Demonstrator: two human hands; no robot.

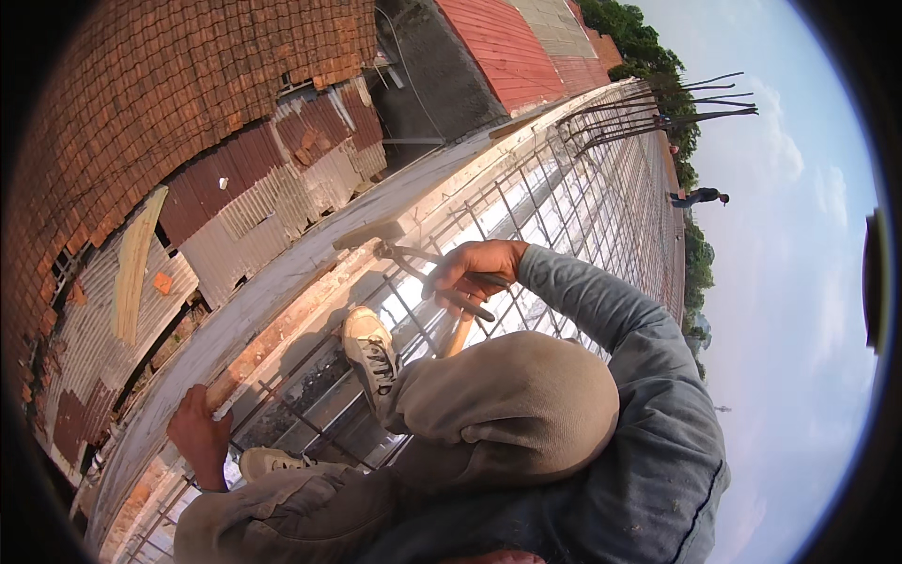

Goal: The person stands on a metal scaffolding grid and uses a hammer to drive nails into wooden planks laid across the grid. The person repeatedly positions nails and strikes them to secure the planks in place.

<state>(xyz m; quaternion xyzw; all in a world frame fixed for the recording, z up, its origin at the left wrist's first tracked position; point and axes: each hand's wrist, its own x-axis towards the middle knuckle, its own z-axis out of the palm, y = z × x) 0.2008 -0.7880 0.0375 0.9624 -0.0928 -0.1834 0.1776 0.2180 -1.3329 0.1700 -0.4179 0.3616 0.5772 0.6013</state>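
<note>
My right hand (474, 271) is closed around the dark handles of a pair of pincers (411, 263). Their jaws meet the timber edge beside a short wooden block (369, 234); whether they grip a nail there is too small to tell. Below that hand shows a light wooden handle (458, 336), partly hidden by my knee. At the lower left, my left hand (200, 434) is wrapped over the end of a long timber strip (272, 343) along the slab edge, its fingertips partly hidden. My shoe (371, 350) stands on the steel bars between both hands.
A rebar grid (564, 221) stretches away to the upper right, with long starter bars (672, 111) sticking out. Beyond the edge, lower down, lie tiled roofs (197, 85) and rusty corrugated sheets (230, 202). Another person (700, 197) stands far off on the grid.
</note>
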